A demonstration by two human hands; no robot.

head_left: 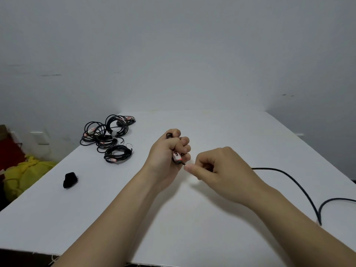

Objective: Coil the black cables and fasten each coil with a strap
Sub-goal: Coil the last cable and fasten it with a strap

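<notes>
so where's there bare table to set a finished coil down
Bare: the far right of the table, beyond the loose cable; and the near left, between the small black item and the left forearm. Crowded: the far left corner with the coiled cables.

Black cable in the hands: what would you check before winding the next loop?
1. Left hand grips the black cable at its labelled end: ok.
2. Right hand pinches the cable beside it: ok.
3. Trailing cable free of knots: cannot tell, it runs off the frame.
4. Finished coils lie apart, far left: ok.
5. Black strap bundle lies on the table, untouched: ok.
</notes>
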